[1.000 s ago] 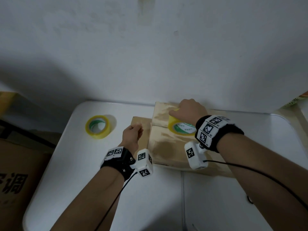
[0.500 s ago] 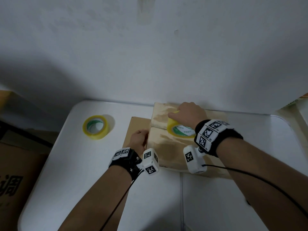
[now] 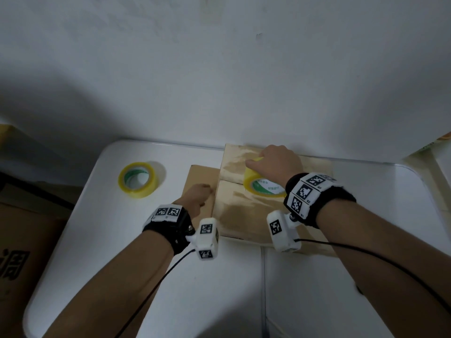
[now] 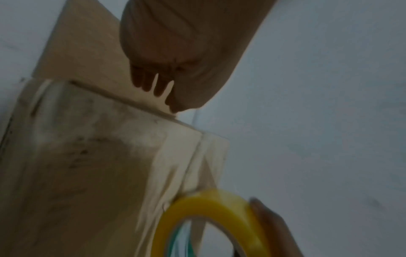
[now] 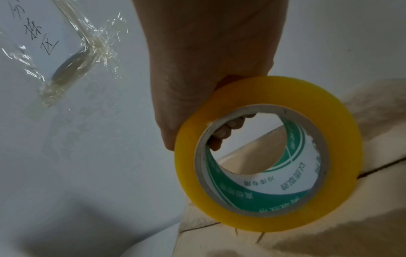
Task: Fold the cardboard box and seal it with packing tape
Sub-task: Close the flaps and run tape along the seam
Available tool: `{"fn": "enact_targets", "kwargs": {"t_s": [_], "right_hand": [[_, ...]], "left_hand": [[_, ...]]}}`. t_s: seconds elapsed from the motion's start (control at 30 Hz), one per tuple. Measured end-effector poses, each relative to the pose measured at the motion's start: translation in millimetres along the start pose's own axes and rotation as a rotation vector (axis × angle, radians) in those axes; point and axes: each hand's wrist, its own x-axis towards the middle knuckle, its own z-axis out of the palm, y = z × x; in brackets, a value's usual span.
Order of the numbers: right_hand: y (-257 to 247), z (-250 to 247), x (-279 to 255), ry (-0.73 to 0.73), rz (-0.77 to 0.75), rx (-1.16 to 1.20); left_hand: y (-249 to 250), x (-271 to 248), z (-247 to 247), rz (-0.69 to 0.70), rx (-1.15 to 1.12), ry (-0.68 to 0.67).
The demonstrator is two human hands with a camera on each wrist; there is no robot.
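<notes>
A brown cardboard box (image 3: 239, 211) lies on the white table (image 3: 219, 289) against the wall, its top flaps closed and streaked with clear tape. My right hand (image 3: 253, 164) grips a yellow tape roll (image 3: 263, 187) standing on edge on the top seam; my fingers hook through its core (image 5: 268, 156). My left hand (image 3: 197, 196) rests on the loose side flap (image 3: 200, 174) at the box's left edge, fingertips (image 4: 158, 87) touching the cardboard beside the box (image 4: 87, 156). The roll (image 4: 211, 217) shows at the bottom of the left wrist view.
A second yellow tape roll (image 3: 137, 179) lies flat on the table's left part. Large cardboard cartons (image 3: 24, 240) stand beyond the table's left edge. The wall rises right behind the box. Crumpled clear tape (image 5: 74, 57) sticks to a white surface with handwriting.
My left hand has slid right along the side flap, up to the box's left edge. The right hand and its roll have barely shifted.
</notes>
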Motion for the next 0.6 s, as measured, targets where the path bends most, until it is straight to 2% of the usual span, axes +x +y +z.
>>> {"fn": "enact_targets", "kwargs": {"t_s": [0.07, 0.13, 0.2, 0.27, 0.43, 0.5, 0.6], "right_hand": [[0, 0, -1, 0.0, -0.003, 0.009], [-1, 0, -1, -0.003, -0.003, 0.012], [-2, 0, -2, -0.004, 0.001, 0.007], [-3, 0, -1, 0.0, 0.002, 0.001], [-3, 1, -2, 0.007, 0.0, -0.004], [-2, 2, -2, 0.007, 0.006, -0.004], [-2, 4, -1, 0.01, 0.004, 0.008]], "left_hand": [[2, -8, -1, 0.153, -0.055, -0.004], [6, -25, 7, 0.294, -0.075, -0.132], [9, -39, 18, 0.347, 0.019, -0.195], [10, -37, 24, 0.305, 0.032, -0.171], [14, -23, 20, 0.062, -0.146, -0.17], [16, -24, 19, 0.018, -0.187, -0.229], [21, -28, 16, 0.008, -0.164, -0.248]]}}
